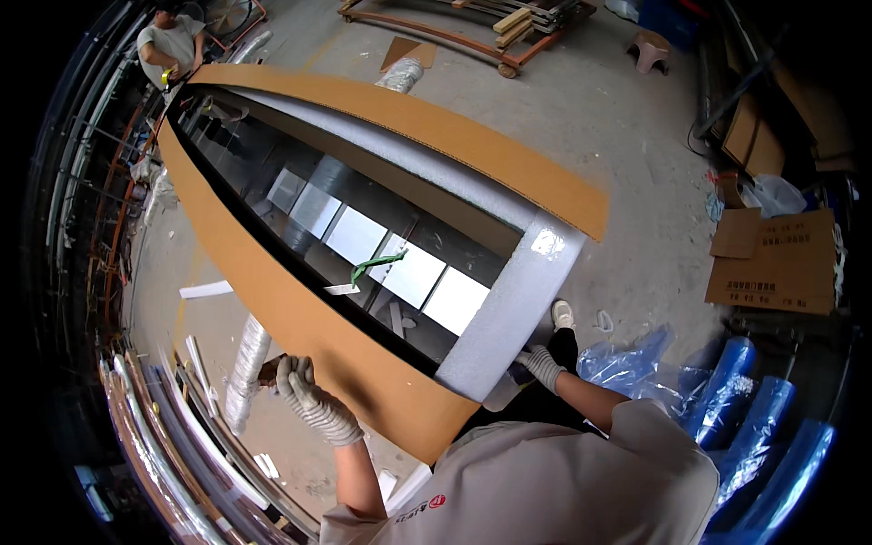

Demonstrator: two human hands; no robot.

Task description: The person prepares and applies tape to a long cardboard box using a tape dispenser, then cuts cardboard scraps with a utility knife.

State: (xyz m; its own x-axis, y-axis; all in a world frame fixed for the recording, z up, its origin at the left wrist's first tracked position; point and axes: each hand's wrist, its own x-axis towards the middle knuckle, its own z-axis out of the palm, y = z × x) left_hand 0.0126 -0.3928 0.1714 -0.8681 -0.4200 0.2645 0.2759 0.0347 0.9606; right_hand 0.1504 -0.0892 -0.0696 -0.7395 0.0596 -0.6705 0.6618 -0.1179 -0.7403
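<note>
A long framed glass panel stretches from beside me to the far left, with cardboard flaps along both long sides. White foam covers its near end and runs along the far side. My left hand, in a ribbed whitish glove, is closed just outside the near cardboard flap. A small dark brown thing shows at its fingers; its kind is unclear. My gloved right hand is at the foam-covered end, its fingertips partly hidden. A green strap and a white strip lie on the glass.
Another person stands at the panel's far end. Plastic-wrapped rolls sit beneath the panel. Long profiles lie at left, blue film rolls at lower right, cardboard at right, and a wheeled rack behind.
</note>
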